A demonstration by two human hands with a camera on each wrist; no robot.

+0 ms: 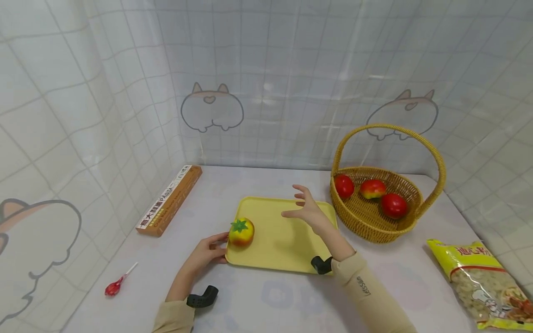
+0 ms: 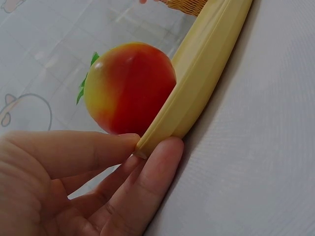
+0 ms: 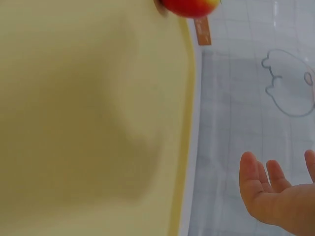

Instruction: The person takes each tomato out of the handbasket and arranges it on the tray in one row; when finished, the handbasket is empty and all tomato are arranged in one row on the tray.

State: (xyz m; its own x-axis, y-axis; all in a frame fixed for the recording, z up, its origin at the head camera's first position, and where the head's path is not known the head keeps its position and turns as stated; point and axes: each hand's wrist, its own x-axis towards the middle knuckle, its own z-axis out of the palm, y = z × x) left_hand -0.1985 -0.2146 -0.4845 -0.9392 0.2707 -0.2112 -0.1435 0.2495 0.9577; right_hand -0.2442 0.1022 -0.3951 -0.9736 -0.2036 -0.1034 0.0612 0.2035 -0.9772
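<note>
A yellow tray [image 1: 275, 233] lies on the white-covered table. My left hand [image 1: 207, 252] pinches its left rim between thumb and fingers; the left wrist view shows the tray's edge [image 2: 206, 73] in that grip. Close by, a round yellow-red toy fruit [image 1: 241, 232] with a green leafy top sits on the tray at its left side. My right hand [image 1: 309, 210] hovers over the right part of the tray, fingers spread and holding nothing. In the right wrist view, that hand [image 3: 280, 196] appears at lower right.
A wicker basket [image 1: 374, 231] with a tall handle stands at right, holding several toy fruits, including a red one [image 1: 393, 206]. A pasta box [image 1: 170, 201] lies back left, a red lollipop [image 1: 114, 287] front left, and a bag of pasta [image 1: 485, 284] far right.
</note>
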